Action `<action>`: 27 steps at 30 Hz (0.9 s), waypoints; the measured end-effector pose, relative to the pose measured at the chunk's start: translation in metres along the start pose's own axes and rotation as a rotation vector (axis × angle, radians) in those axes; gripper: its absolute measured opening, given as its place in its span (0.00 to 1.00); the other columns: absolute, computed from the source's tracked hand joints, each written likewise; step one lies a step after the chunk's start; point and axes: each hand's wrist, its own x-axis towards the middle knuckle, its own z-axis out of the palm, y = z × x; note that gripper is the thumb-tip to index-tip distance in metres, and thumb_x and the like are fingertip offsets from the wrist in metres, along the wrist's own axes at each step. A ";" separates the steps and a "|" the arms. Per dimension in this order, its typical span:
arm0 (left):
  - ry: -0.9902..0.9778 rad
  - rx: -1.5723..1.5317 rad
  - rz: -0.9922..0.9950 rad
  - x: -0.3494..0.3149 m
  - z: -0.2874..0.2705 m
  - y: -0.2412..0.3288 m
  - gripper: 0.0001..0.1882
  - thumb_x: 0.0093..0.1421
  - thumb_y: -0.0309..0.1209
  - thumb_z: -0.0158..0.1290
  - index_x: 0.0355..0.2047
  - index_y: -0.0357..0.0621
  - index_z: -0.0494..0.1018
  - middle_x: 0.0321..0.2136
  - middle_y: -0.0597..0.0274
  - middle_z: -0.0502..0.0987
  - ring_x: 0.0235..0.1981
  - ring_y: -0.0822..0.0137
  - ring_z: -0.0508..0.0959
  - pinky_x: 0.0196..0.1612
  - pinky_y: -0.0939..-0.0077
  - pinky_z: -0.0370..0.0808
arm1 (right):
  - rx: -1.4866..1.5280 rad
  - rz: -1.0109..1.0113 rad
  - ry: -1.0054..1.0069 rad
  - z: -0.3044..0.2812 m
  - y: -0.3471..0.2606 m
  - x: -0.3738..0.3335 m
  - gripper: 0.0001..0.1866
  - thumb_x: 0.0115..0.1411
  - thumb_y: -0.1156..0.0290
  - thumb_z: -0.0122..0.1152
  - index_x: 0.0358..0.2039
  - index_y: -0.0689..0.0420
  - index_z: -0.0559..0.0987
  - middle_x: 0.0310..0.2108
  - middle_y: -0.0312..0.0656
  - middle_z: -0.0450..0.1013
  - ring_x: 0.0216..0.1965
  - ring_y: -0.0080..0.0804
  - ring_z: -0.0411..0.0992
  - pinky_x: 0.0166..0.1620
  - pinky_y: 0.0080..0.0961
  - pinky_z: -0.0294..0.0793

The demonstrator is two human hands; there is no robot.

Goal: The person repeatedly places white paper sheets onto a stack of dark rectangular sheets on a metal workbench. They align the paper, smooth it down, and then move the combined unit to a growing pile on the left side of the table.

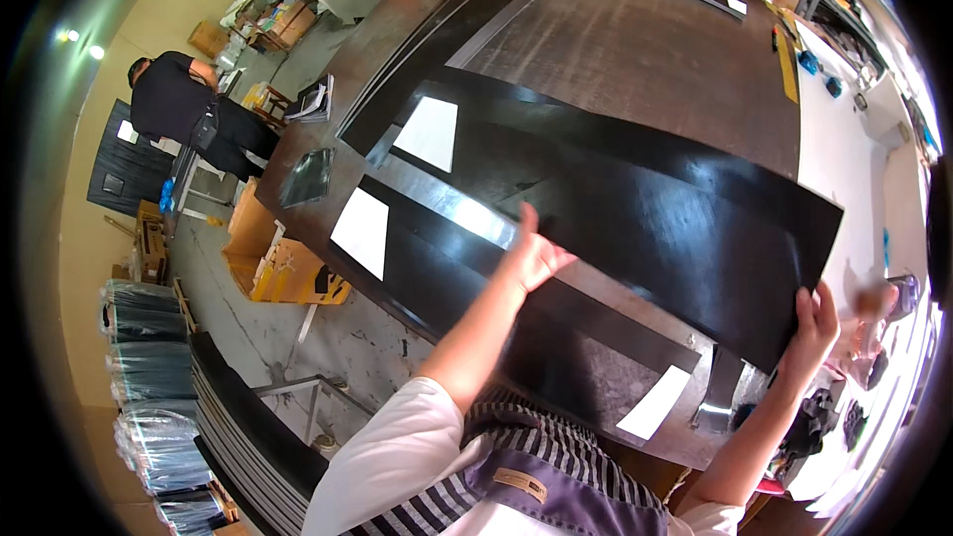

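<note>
A long, glossy black panel [635,199] lies slantwise over the brown worktable [645,40], its right end near my body's right side. My right hand [814,328] grips that end near the corner, fingers bent over the edge. At the panel's near long edge is my left hand [536,258], thumb stretched up and the other fingers partly hidden at the edge. A white sheet [429,134] sits on the panel's left end. Closer to me is another black panel [427,263], with a white sheet [360,230] at its left and a white strip [653,403] at its right.
Dark strips [437,50] lie along the table's far left. A small glassy sheet [307,179] and a stack of booklets [311,99] are at the left edge. Beyond stands a person [179,109] in black. Wrapped stacks [154,377] and a yellow box [268,248] stand lower left.
</note>
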 end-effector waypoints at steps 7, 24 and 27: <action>0.520 0.193 0.696 -0.045 -0.060 0.122 0.15 0.51 0.18 0.56 0.41 0.36 0.74 0.40 0.56 0.78 0.43 0.57 0.76 0.51 0.57 0.73 | -0.303 0.394 0.093 -0.042 0.070 -0.128 0.23 0.53 0.74 0.70 0.50 0.63 0.76 0.37 0.42 0.77 0.39 0.28 0.74 0.44 0.24 0.73; 1.366 1.126 0.487 -0.184 -0.183 0.061 0.46 0.55 0.30 0.63 0.65 0.28 0.47 0.60 0.38 0.60 0.57 0.48 0.68 0.56 0.57 0.71 | -0.769 0.186 0.116 -0.021 0.160 -0.235 0.18 0.54 0.72 0.65 0.47 0.54 0.76 0.39 0.42 0.71 0.40 0.41 0.73 0.41 0.32 0.74; 1.489 1.312 0.415 -0.188 -0.193 0.062 0.40 0.52 0.31 0.64 0.60 0.27 0.56 0.59 0.38 0.61 0.56 0.50 0.68 0.56 0.58 0.71 | -0.780 0.159 0.126 -0.025 0.155 -0.232 0.17 0.56 0.72 0.62 0.47 0.53 0.76 0.40 0.43 0.71 0.43 0.43 0.72 0.43 0.34 0.74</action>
